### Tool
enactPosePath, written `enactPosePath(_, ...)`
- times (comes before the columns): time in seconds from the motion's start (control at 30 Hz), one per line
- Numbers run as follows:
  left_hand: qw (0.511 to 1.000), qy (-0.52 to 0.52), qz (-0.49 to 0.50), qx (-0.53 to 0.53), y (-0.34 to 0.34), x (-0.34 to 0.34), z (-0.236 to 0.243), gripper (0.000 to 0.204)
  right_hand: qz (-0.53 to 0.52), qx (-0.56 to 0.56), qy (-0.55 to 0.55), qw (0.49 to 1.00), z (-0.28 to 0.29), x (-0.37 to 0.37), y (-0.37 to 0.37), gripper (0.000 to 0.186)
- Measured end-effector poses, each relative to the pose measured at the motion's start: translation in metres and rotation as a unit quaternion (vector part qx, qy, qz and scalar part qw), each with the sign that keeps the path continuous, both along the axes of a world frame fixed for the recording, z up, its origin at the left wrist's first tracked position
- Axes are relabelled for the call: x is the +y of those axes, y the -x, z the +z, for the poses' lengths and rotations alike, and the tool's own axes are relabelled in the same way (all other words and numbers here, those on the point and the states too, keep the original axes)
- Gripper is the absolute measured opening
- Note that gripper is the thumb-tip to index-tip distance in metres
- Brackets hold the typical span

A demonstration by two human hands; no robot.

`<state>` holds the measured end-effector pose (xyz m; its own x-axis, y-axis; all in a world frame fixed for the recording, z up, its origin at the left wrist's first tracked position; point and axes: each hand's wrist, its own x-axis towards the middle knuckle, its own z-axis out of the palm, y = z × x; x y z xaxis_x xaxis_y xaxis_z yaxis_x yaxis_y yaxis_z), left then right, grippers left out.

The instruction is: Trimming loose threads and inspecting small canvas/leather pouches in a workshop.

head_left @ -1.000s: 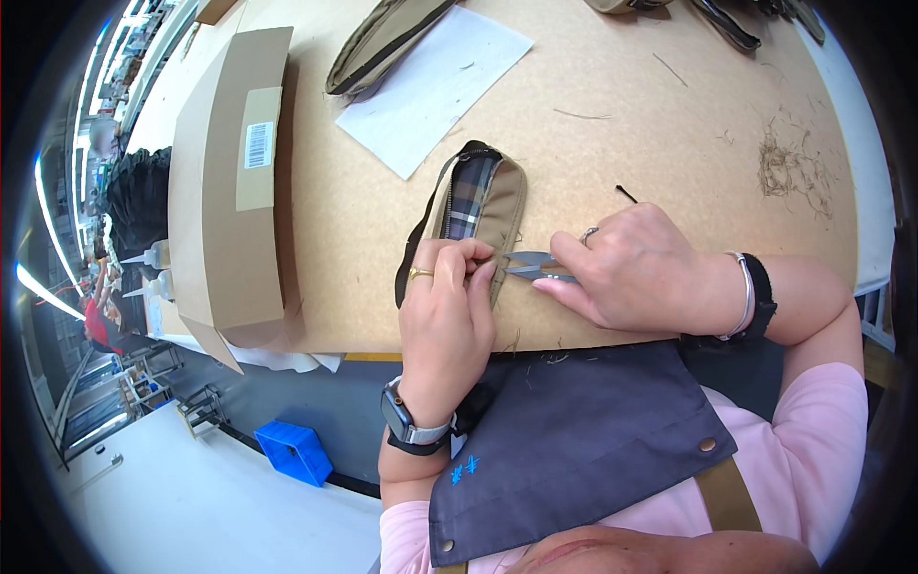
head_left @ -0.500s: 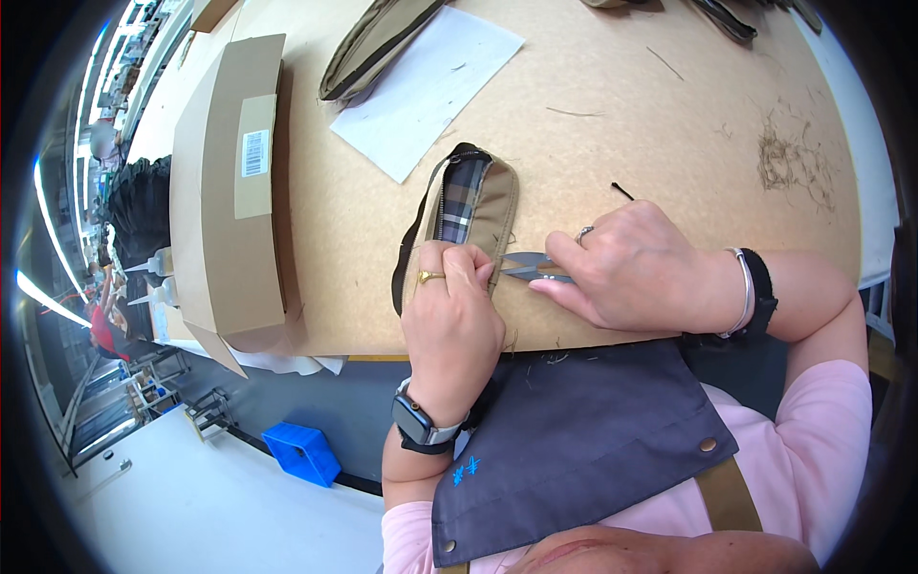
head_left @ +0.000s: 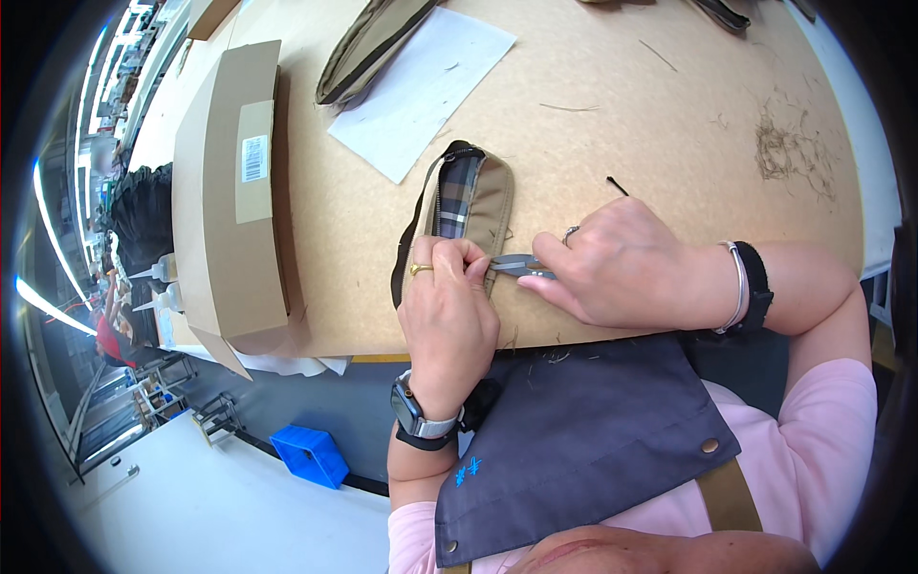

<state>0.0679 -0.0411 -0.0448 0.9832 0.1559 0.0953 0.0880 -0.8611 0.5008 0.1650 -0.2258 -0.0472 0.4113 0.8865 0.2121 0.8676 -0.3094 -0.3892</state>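
An open khaki zip pouch (head_left: 491, 190) with plaid lining and a black strap lies on the board in front of me. My left hand (head_left: 446, 301), wearing a gold ring and a watch, pinches the near part of its zipped edge. Grey thread snips (head_left: 513, 264) are gripped in my right hand (head_left: 612, 263); their blade tips meet the pouch seam beside my left fingertips, and I cannot make out whether they are cutting a thread. A short black piece of cord (head_left: 617, 186) lies beyond my right hand.
A long cardboard box (head_left: 217, 191) borders the left. Behind are another khaki pouch (head_left: 359, 62) on white paper (head_left: 421, 115) and loose threads (head_left: 794, 153). Dropper bottles (head_left: 163, 298) stand left of the box. A co-worker in red (head_left: 109, 335) and a blue bin (head_left: 306, 454) are farther off.
My right hand has moved slightly left, bringing the snips' blades closer against the pouch seam and my left fingertips. The blades now look more closed than a second ago.
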Motion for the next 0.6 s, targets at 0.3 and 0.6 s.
enactPosePath(0.3,1.000,0.006,0.005,-0.001,-0.0005,-0.0016,0.0006,0.001,-0.007,0.010,-0.009,1.000,-0.0025,0.0016,0.0012,0.036)
enactPosePath(0.6,1.000,-0.020,-0.012,-0.007,-0.0004,0.0023,-0.0025,0.008,-0.011,0.006,-0.016,1.000,-0.0018,0.0012,0.0009,0.034)
